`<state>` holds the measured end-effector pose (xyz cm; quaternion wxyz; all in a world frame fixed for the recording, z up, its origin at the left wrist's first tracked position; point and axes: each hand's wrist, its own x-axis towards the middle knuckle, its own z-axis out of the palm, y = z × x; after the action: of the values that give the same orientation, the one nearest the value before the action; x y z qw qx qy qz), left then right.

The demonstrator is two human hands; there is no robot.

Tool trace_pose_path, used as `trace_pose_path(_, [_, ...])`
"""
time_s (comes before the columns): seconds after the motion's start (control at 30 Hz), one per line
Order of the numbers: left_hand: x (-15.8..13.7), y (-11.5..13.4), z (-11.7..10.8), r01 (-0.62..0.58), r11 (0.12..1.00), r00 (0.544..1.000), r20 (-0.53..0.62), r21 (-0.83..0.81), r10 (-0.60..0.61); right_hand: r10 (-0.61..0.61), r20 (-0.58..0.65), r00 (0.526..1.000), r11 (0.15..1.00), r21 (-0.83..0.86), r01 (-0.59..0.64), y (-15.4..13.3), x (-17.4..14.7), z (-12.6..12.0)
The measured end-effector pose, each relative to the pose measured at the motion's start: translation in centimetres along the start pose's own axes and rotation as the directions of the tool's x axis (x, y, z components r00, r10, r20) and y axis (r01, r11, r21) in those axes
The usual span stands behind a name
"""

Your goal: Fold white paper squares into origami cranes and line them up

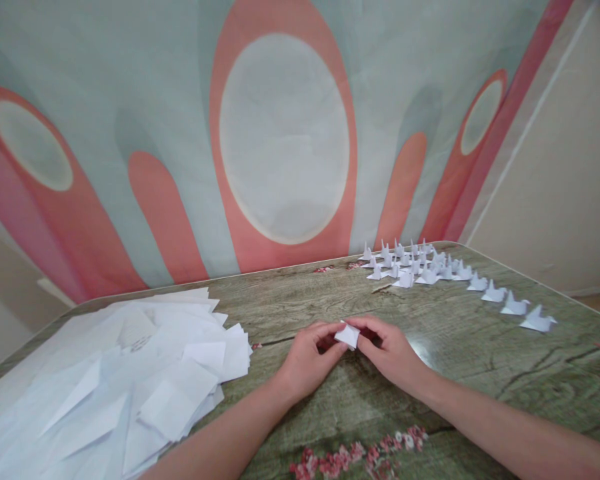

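A small folded piece of white paper [349,336] is held between my two hands, just above the tabletop near the middle of the head view. My left hand [314,353] pinches its left edge between thumb and fingers. On the other side, my right hand [386,348] grips the right edge the same way. The paper is a compact, roughly diamond-shaped packet; its underside and the fingertips behind it are hidden.
A large loose heap of white paper sheets [180,393] covers the table's left side. At the back right stand several folded paper birds [430,270], with a row running toward the right edge. The wood-patterned table [290,303] meets a patterned backdrop [285,133].
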<state>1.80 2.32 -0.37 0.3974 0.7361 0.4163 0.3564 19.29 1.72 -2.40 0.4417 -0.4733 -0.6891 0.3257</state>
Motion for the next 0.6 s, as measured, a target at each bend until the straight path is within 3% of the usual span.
trace_pose_path(0.33, [-0.61, -0.37, -0.15, -0.020, 0.946, 0.999, -0.035, 0.324, 0.033, -0.045, 0.092, 0.995, 0.955, -0.287, 0.070, -0.33, -0.09, 0.08])
trace_pose_path(0.6, [-0.60, 0.05, -0.23, -0.089, 0.908, 0.996, 0.036, 0.409, 0.081, -0.071, 0.112, 0.991, 0.916, -0.387, 0.110, -0.19, -0.12, 0.16])
